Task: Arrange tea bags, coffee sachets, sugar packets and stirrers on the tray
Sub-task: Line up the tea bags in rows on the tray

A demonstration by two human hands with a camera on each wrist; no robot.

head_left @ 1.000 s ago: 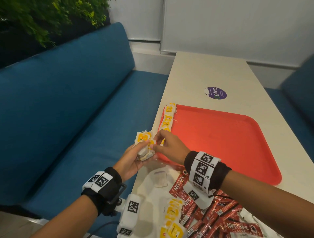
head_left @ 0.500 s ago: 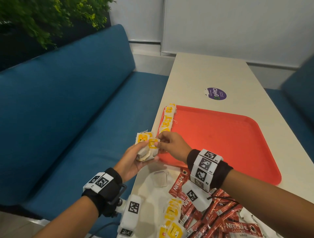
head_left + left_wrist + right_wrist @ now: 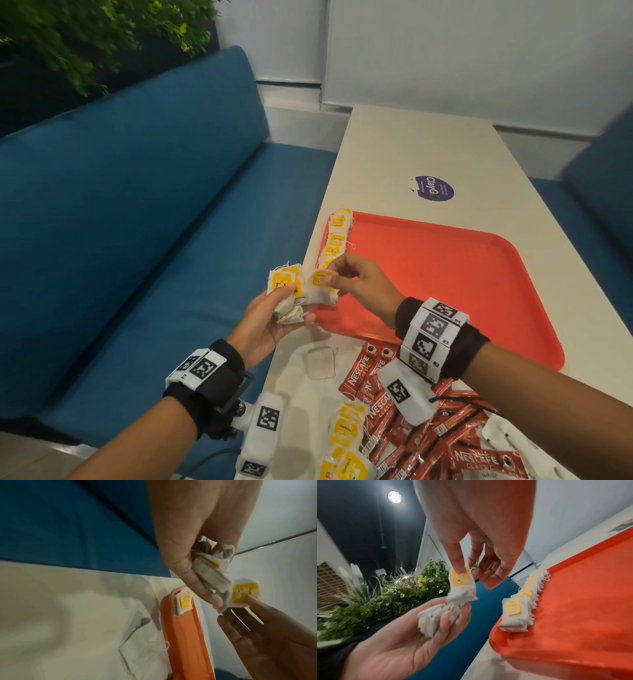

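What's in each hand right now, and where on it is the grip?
The right hand pinches one tea bag by its top edge, at the yellow tag. The left hand grips a bunch of tea bags around their middle.

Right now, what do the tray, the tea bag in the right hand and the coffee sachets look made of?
Tray: probably moulded plastic, smooth red with a rolled rim. Tea bag: soft, crumpling filter paper with a yellow paper tag. Coffee sachets: glossy printed foil or plastic film, judging by the shine.

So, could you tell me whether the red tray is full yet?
Mostly empty: the tray holds only a row of tea bags along its left edge.
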